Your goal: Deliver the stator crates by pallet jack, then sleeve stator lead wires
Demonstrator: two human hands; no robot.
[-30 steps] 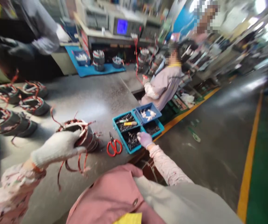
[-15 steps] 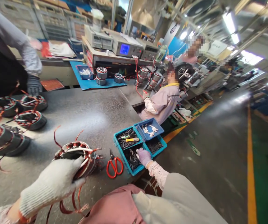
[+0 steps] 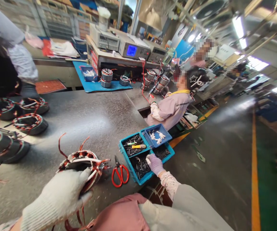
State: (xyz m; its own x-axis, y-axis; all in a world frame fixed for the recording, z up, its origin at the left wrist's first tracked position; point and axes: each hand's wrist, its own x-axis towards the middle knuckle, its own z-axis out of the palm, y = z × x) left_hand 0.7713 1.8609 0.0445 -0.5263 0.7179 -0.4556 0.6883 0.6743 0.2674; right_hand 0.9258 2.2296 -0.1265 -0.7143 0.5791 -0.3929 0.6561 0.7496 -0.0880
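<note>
My left hand (image 3: 58, 192), in a white knitted glove, is closed around the near side of a motor stator (image 3: 96, 179) with copper and white leads sticking out. My right hand (image 3: 155, 164), in a thin lilac glove, is over the front compartment of a teal divided tray (image 3: 138, 183). Its fingers are drawn together at the short black tubes (image 3: 139, 166); what they pinch, if anything, is hidden. Between stator and tray lie red-handled scissors (image 3: 120, 175). A yellow-handled tool (image 3: 138, 146) rests on black tubes in another compartment.
A small blue bin (image 3: 156, 136) of white pieces sits on the tray. More stators (image 3: 30, 123) stand at the left beside another person's dark-gloved hand (image 3: 29, 89). A seated co-worker (image 3: 172, 106) is beyond the tray. Test instruments (image 3: 133, 48) stand on a shelf at the back.
The view has shifted slightly. My right hand stays at the front compartment, its fingers still together. My left hand keeps its hold on the stator. The co-worker's head has turned.
</note>
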